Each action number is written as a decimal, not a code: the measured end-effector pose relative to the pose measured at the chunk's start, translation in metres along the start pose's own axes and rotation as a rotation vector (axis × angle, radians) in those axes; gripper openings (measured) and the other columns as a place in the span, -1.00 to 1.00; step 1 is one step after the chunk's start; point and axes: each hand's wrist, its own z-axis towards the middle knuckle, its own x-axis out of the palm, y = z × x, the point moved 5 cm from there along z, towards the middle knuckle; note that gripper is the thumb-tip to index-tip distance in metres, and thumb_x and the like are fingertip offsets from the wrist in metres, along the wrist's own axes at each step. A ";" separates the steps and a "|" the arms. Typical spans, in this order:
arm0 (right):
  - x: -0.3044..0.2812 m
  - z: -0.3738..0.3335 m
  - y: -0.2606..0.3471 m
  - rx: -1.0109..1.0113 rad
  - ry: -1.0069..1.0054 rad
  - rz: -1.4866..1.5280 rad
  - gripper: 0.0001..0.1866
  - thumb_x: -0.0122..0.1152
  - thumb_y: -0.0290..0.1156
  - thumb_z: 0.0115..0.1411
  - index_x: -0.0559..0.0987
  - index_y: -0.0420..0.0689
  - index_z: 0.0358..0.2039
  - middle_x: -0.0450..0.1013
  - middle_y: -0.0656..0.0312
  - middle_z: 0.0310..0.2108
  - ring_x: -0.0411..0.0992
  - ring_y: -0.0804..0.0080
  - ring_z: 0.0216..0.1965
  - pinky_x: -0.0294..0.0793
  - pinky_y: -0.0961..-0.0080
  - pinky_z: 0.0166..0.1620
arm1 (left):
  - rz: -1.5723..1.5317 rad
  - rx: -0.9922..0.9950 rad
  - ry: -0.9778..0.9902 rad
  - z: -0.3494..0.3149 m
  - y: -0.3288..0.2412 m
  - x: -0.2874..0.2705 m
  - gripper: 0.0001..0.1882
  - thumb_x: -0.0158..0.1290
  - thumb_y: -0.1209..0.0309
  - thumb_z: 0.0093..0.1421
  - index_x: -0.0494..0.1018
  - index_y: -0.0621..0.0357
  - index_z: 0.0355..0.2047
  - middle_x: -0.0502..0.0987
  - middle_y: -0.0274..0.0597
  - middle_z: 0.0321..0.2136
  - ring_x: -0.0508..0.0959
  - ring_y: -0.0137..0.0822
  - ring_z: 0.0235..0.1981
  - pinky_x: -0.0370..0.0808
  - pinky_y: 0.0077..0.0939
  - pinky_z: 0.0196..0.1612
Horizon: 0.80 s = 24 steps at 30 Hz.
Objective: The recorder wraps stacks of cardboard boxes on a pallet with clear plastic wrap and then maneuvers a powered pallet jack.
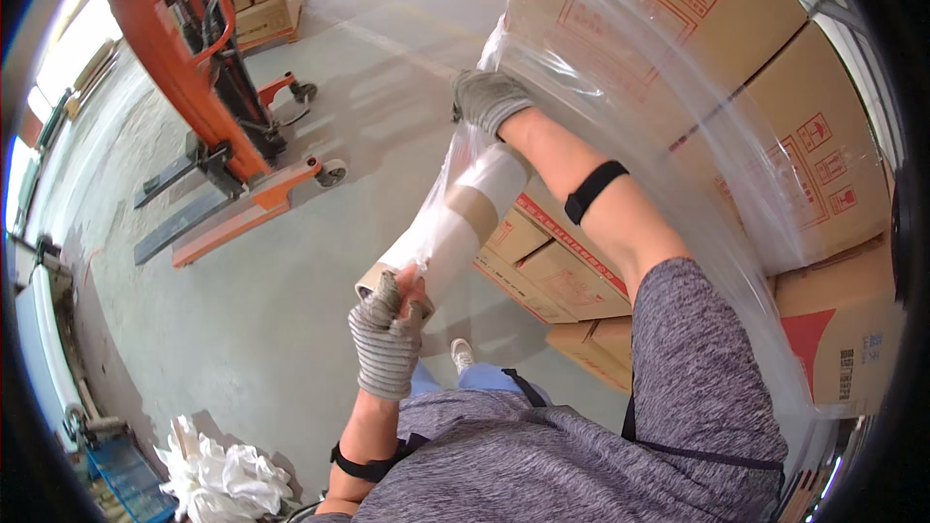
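A thick roll of clear stretch film [421, 244] with a cardboard core and a brown band slants across the space before me. My left hand [386, 344], in a grey ribbed work glove with bare fingertips, is closed on film at the roll's near end. My right hand [489, 102], gloved alike, is closed round bunched film just past the roll's far end; its fingertips are hidden. Film runs from there up to the corner of stacked cardboard boxes [620, 10], whose sides are covered with shiny film [542, 68].
An orange pallet stacker [155, 48] with forks low over the grey floor [281, 329] stands at the left. Boxes on a pallet [266, 24] are behind it. Crumpled white plastic [218, 475] lies at the lower left. Lower boxes [557, 276] sit beside my right side.
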 end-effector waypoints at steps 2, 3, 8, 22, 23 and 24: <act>0.006 0.004 -0.001 -0.018 -0.006 -0.036 -0.76 0.08 -0.34 0.05 0.55 -0.19 -0.30 0.46 -0.03 -0.25 0.47 0.11 -0.19 0.45 0.24 -0.16 | 0.029 0.037 -0.081 -0.026 0.002 0.004 -0.75 -0.02 0.58 0.05 0.50 0.16 -0.23 0.51 -0.20 -0.53 0.47 -0.45 -0.52 0.44 -0.55 -0.38; 0.007 0.004 0.001 -0.017 0.003 -0.034 -0.75 0.07 -0.34 0.05 0.55 -0.20 -0.30 0.46 -0.03 -0.24 0.46 0.10 -0.19 0.45 0.23 -0.16 | 0.054 0.076 -0.148 -0.039 0.002 0.004 -0.75 -0.01 0.59 0.03 0.50 0.16 -0.25 0.52 -0.21 -0.53 0.47 -0.46 -0.52 0.43 -0.57 -0.38; 0.007 -0.001 0.017 -0.054 -0.022 -0.109 -0.74 0.05 -0.34 0.06 0.55 -0.20 -0.28 0.45 -0.02 -0.22 0.46 0.10 -0.18 0.45 0.23 -0.14 | -0.021 -0.042 -0.339 -0.101 -0.004 -0.001 -0.83 -0.02 0.52 0.07 0.51 0.18 -0.31 0.44 -0.33 -0.60 0.40 -0.53 -0.54 0.35 -0.62 -0.43; 0.035 -0.020 -0.012 -0.180 -0.110 -0.344 -0.76 -0.12 -0.43 0.11 0.45 -0.17 -0.23 0.37 -0.03 -0.18 0.44 0.11 -0.20 0.43 0.22 -0.19 | -0.095 -0.247 -0.585 -0.234 -0.017 -0.068 -0.82 0.08 0.48 -0.03 0.53 0.23 -0.36 0.50 -0.29 -0.54 0.46 -0.46 -0.49 0.40 -0.58 -0.41; 0.024 -0.033 0.006 -0.152 -0.088 -0.320 -0.75 -0.09 -0.51 0.09 0.47 -0.22 -0.22 0.39 -0.01 -0.20 0.43 0.11 -0.14 0.44 0.23 -0.15 | -0.017 -0.270 -0.668 -0.265 -0.012 -0.098 -0.83 0.09 0.47 -0.05 0.53 0.21 -0.40 0.49 -0.32 -0.53 0.45 -0.46 -0.46 0.38 -0.60 -0.38; 0.035 -0.034 -0.001 -0.194 -0.093 -0.483 -0.72 -0.13 -0.50 0.11 0.45 -0.23 -0.17 0.37 -0.01 -0.15 0.39 0.14 -0.07 0.39 0.26 -0.08 | -0.059 -0.305 -0.782 -0.296 -0.005 -0.120 -0.86 0.06 0.48 -0.04 0.53 0.23 -0.45 0.49 -0.30 -0.55 0.45 -0.46 -0.48 0.38 -0.58 -0.35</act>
